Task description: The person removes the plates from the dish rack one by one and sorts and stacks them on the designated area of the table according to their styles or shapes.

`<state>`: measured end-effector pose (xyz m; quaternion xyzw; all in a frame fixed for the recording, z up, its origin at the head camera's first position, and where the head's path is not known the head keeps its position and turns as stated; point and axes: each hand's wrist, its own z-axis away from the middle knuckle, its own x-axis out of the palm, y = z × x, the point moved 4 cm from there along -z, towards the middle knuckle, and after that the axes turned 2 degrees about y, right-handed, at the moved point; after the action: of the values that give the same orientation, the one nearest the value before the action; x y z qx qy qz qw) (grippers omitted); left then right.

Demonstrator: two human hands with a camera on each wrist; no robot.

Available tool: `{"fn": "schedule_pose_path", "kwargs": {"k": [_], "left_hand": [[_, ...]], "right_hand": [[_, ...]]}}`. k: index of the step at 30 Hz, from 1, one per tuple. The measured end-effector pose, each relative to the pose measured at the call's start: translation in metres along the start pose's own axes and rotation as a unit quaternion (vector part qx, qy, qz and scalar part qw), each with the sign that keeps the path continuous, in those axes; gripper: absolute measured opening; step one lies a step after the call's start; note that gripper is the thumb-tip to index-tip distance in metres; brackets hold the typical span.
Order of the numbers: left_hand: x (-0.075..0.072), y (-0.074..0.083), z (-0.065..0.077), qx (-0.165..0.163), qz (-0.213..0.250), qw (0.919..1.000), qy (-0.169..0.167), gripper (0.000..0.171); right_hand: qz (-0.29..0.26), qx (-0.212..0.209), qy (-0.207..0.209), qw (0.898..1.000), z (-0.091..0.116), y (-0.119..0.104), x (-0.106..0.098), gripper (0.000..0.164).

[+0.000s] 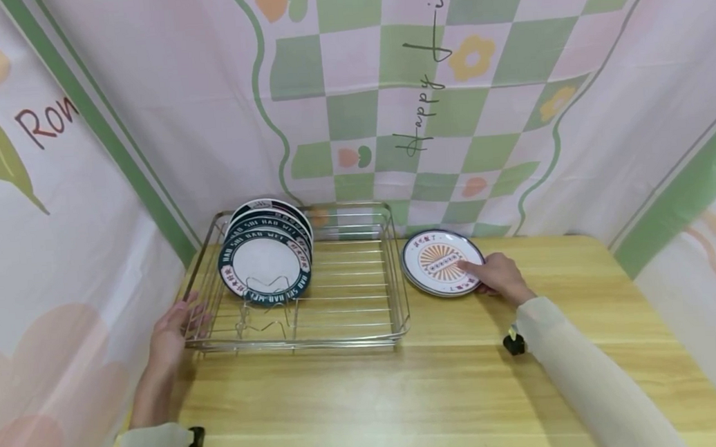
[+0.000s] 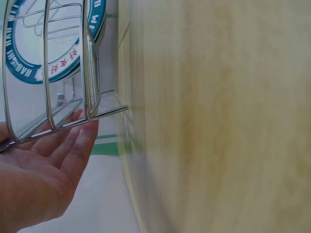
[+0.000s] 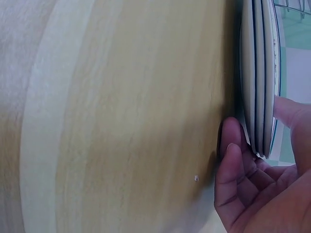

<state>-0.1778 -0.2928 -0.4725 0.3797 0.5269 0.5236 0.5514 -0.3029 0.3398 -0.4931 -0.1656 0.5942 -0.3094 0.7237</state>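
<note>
My right hand [image 1: 502, 277] pinches the edge of the stacked plates [image 1: 438, 261] — my left hand [image 1: 173, 325] grips the side of the wire rack [image 1: 347, 340].

We're in bright, soft light here, pale glare pooling on the tabletop [image 1: 370, 403]; our wrist views look dimmer, with shadow beside the right hand [image 3: 272, 194].

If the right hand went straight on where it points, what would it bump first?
Past the plates it grips, the right hand would probably meet the wire rack; depth is unclear.
</note>
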Motion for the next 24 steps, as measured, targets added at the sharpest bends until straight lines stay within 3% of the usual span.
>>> {"fn": "schedule_pose_path", "kwargs": {"k": [12,19,24], "left_hand": [[0.001,0.001,0.000,-0.001,-0.002,1.0000,-0.001,0.060],[0.001,0.000,0.000,-0.001,0.000,1.0000,-0.006,0.060],[0.000,0.000,0.000,0.005,-0.001,1.0000,-0.005,0.060]], "right_hand": [[0.068,-0.017,-0.022,0.997,0.003,-0.007,-0.015,0.059],[0.171,-0.040,0.017,0.984,0.004,-0.026,-0.034,0.061],[0.196,-0.060,0.043,0.978,0.006,-0.050,-0.046,0.059]]}}
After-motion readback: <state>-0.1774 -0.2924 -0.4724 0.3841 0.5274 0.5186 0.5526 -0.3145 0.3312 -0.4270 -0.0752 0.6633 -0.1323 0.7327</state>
